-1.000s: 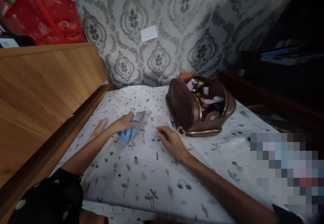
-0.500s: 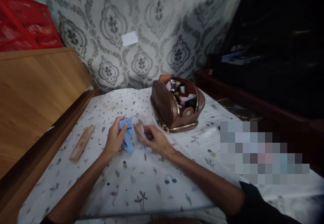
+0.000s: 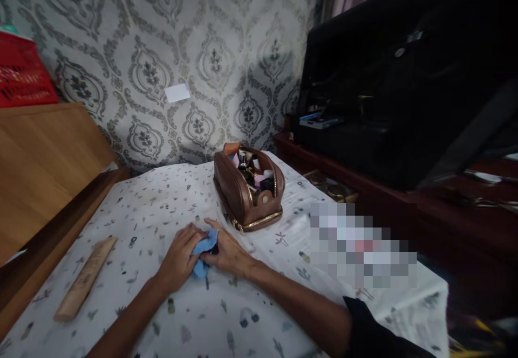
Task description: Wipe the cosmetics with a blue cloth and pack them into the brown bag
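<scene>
Left hand (image 3: 180,254) and right hand (image 3: 230,254) have come together over the printed cover (image 3: 210,317). One grip bunches the blue cloth (image 3: 205,243); the right closes round a dark item (image 3: 213,249), mostly hidden, against it, nearer me than the open bag (image 3: 237,188). Tube (image 3: 86,280) lies left.
</scene>
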A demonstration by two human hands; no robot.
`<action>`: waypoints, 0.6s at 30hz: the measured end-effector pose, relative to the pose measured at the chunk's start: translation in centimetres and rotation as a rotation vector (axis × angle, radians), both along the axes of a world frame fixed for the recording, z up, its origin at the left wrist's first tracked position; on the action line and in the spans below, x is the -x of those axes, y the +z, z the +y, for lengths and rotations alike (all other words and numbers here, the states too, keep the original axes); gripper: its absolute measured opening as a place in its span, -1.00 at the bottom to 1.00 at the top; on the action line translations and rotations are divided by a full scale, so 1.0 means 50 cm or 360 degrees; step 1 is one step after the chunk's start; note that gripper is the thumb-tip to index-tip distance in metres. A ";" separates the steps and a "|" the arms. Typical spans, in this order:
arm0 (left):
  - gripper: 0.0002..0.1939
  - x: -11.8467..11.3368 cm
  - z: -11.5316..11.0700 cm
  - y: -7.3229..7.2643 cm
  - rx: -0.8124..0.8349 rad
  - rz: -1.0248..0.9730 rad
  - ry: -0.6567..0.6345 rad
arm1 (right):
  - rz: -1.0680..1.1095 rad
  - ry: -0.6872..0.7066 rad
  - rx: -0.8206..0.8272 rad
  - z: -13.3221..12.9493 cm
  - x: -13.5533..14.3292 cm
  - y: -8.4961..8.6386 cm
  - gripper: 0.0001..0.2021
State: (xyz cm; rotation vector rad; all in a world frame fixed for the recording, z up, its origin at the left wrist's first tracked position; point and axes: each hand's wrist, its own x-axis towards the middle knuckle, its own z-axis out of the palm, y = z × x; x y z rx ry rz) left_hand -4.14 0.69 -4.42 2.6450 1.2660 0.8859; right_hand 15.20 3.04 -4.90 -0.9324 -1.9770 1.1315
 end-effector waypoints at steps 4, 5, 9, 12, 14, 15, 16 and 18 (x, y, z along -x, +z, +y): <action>-0.75 0.026 0.021 0.008 -0.0032 0.0159 0.0148 | 0.0025 -0.0010 -0.0021 0.007 0.001 -0.003 -0.18; -0.76 0.032 0.024 0.008 -0.0040 0.0177 0.0194 | 0.0045 -0.0004 -0.0024 0.009 0.001 -0.004 -0.18; -0.75 0.050 0.028 0.001 -0.0068 0.0232 0.0498 | -0.0121 -0.0025 -0.0109 0.013 -0.006 0.003 -0.20; -0.68 0.058 0.020 0.004 -0.0054 0.0262 0.0491 | -0.0345 0.0046 -0.0268 0.005 -0.016 0.020 -0.23; -0.62 0.063 0.011 0.013 -0.0003 0.0287 0.0337 | -0.0488 0.0070 -0.0330 -0.001 -0.020 0.030 -0.27; -0.60 0.065 0.007 0.019 0.0040 0.0304 0.0244 | -0.0553 0.0062 -0.0339 -0.004 -0.021 0.033 -0.30; -0.55 0.066 0.003 0.024 0.0092 0.0323 0.0155 | -0.0604 0.0047 -0.0334 -0.007 -0.021 0.034 -0.34; -0.41 0.068 -0.002 0.032 0.0185 0.0351 0.0037 | -0.0642 0.0006 -0.0304 -0.009 -0.019 0.034 -0.42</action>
